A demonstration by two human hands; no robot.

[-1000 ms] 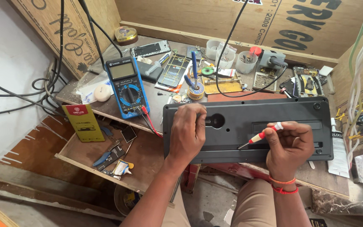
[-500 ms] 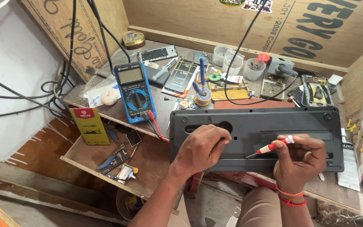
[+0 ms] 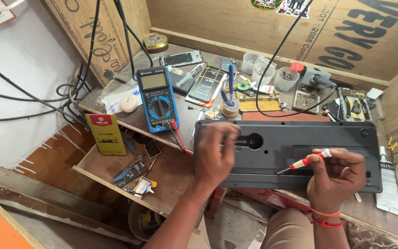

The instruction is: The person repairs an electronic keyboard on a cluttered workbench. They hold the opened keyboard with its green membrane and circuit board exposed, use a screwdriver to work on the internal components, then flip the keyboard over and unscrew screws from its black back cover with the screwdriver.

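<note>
A long black plastic casing (image 3: 300, 143) lies flat across the front of the workbench, its back side up with a round hole near its left end. My left hand (image 3: 215, 154) rests on the casing's left part, fingers curled beside the hole. My right hand (image 3: 337, 177) holds a small red-and-white screwdriver (image 3: 302, 162), its tip touching the casing's lower middle.
A blue multimeter (image 3: 156, 99) with red and black leads lies left of the casing. Phone parts, plastic cups (image 3: 285, 78), a solder stand (image 3: 230, 108) and tools crowd the back of the bench. A lower shelf (image 3: 162, 175) holds a yellow box (image 3: 106, 133) and pliers. Cables hang at left.
My left hand has slid right, closer to the round hole in the casing. The right hand keeps the screwdriver at about the same spot. The camera has shifted slightly.
</note>
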